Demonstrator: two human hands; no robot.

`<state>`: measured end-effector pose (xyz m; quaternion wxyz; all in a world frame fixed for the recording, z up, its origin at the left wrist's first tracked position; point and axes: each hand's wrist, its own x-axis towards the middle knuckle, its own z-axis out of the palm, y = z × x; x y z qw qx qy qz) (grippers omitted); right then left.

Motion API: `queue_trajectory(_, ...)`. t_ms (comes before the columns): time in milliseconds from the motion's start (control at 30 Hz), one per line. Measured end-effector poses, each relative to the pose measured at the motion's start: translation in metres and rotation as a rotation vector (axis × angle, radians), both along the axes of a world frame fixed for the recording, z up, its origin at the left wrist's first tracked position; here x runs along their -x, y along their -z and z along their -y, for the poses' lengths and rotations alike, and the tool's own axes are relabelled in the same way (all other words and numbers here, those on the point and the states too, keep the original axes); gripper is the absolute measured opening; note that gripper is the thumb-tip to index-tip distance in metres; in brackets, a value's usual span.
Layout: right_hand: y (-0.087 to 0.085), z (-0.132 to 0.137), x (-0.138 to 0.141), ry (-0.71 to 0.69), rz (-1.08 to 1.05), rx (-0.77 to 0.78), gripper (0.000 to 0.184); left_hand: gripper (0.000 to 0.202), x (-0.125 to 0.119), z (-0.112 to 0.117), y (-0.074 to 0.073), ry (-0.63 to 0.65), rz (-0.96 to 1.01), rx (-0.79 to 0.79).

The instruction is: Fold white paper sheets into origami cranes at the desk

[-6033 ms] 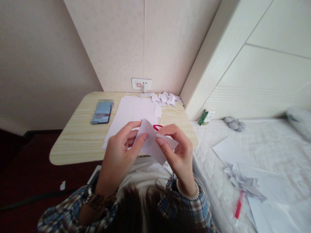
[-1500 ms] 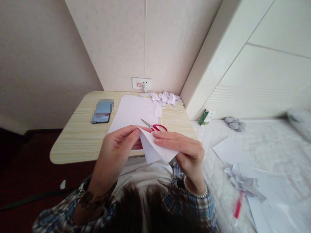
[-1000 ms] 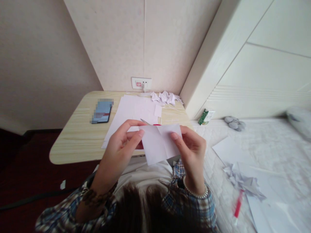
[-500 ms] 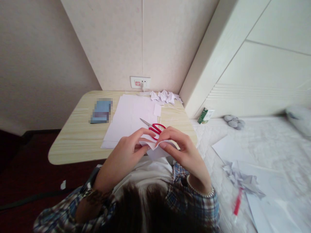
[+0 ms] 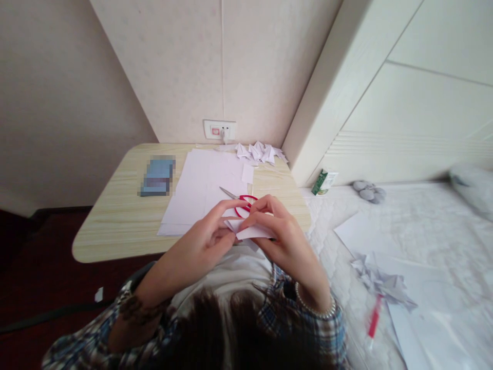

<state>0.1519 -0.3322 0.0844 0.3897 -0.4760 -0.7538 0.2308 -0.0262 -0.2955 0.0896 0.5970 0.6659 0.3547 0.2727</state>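
A small folded piece of white paper point(image 5: 254, 231) is held between both hands, above my lap at the table's near edge. My left hand point(image 5: 210, 231) grips its left end, fingers on top and thumb below. On the right side, my right hand point(image 5: 275, 223) pinches the paper, its fingers bent over the upper edge. Just beyond the hands lie scissors with red handles point(image 5: 244, 209), their blades pointing to the far left; the handles are partly hidden by my fingers. Under them are large white sheets point(image 5: 200, 180).
Folded paper pieces point(image 5: 256, 152) sit at the back of the table point(image 5: 111, 216), near a wall socket point(image 5: 219, 130). A pixelated blue object point(image 5: 157, 176) lies left. On the bed at right are a green-and-white carton point(image 5: 324, 182), crumpled paper point(image 5: 381, 280) and a red pen point(image 5: 374, 318).
The paper, which was bent up and spread between my hands, now lies flatter and folded over. My right fingers have moved left across its top. The view has shifted slightly.
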Motion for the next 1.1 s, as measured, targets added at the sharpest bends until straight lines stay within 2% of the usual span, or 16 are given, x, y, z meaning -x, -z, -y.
queue_trajectory(233,-0.001,0.001,-0.006,-0.094,-0.026,-0.018,0.021,0.033,-0.005,0.003,-0.003,-0.054,0.180,0.285)
queue_trajectory(433,-0.003,0.003,-0.012,-0.173,-0.006,-0.026,0.024,0.033,-0.006,0.001,0.002,-0.058,0.182,0.321)
queue_trajectory(533,-0.003,0.004,-0.015,-0.096,-0.041,-0.053,0.035,0.033,-0.007,0.002,0.000,-0.084,0.188,0.311)
queue_trajectory(667,0.002,0.000,-0.017,0.210,-0.290,-0.086,0.044,0.034,-0.008,0.003,-0.004,-0.183,0.235,0.288)
queue_trajectory(733,0.006,-0.003,-0.015,0.293,-0.408,-0.037,0.042,0.034,-0.009,0.003,-0.006,-0.242,0.262,0.301)
queue_trajectory(800,0.009,-0.006,-0.013,0.276,-0.458,0.053,0.035,0.032,-0.010,0.003,-0.007,-0.274,0.319,0.316)
queue_trajectory(900,0.012,-0.009,-0.006,0.204,-0.494,0.129,0.020,0.027,-0.010,0.003,-0.005,-0.247,0.373,0.325)
queue_trajectory(1100,0.013,-0.012,0.004,0.236,-0.601,0.134,0.009,0.022,-0.009,0.007,-0.006,-0.171,0.244,0.208)
